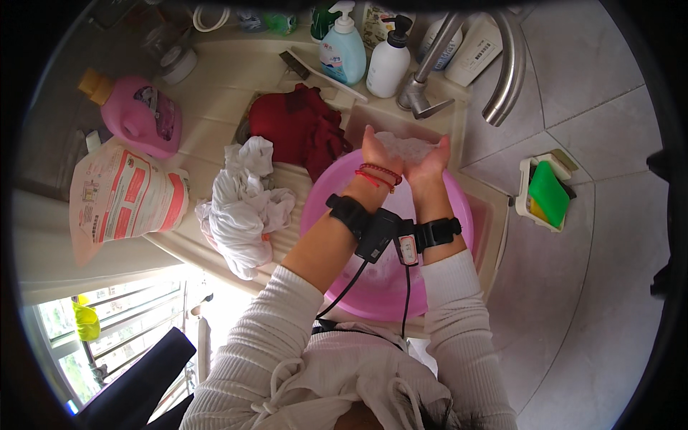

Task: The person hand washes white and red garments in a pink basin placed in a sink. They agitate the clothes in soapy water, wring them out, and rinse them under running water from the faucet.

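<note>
My left hand (379,153) and my right hand (430,163) are side by side, palms up and cupped. White soap foam (406,146) rests across both palms. They are over the far rim of a round pink plastic basin (376,306). Sudsy water (355,279) shows inside it, partly hidden by my forearms. The basin sits at a beige sink (486,236). Just left of the basin lie a dark red cloth garment (290,126) and a crumpled white cloth garment (239,207).
A steel faucet (502,70) arches over the back right. Behind the sink stand a light-blue pump bottle (344,56), a white pump bottle (387,67) and a brush (322,72). At left are a pink detergent jug (142,115) and a refill pouch (129,199). A wall-mounted holder carries a green sponge (548,193).
</note>
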`<state>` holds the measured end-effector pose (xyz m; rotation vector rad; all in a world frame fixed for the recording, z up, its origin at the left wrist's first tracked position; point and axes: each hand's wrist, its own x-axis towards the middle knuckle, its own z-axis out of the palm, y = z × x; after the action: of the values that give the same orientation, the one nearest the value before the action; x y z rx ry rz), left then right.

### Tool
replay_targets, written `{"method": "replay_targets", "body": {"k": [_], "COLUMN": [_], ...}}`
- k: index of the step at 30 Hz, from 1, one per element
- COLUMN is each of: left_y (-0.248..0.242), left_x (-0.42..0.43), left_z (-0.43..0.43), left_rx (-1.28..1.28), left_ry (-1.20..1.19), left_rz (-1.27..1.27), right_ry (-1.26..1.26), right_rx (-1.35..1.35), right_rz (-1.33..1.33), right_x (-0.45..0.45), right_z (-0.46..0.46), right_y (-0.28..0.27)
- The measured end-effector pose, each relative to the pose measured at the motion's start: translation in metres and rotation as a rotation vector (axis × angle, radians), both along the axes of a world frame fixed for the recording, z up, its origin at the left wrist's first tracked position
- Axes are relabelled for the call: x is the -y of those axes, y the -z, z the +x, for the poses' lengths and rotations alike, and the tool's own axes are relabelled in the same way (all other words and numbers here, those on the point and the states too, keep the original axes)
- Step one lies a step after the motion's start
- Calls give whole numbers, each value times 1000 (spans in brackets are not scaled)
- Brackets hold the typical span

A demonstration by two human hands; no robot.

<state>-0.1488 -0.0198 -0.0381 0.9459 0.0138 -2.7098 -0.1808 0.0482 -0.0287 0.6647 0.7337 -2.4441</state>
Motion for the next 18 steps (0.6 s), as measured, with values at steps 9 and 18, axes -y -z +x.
{"method": "replay_targets", "body": {"k": [9,18], "left_y": [-7,40], "left_x": [-3,18], "left_z": [3,65], "left_rx": [-54,-481], "left_ry": [6,505], "left_rz": [16,-507], "right_ry": [12,-357], "right_rx": [-24,-409], "right_rz": [-11,219], "right_x": [-2,-51], "right_z": [2,34], "right_y": [-1,13]}}
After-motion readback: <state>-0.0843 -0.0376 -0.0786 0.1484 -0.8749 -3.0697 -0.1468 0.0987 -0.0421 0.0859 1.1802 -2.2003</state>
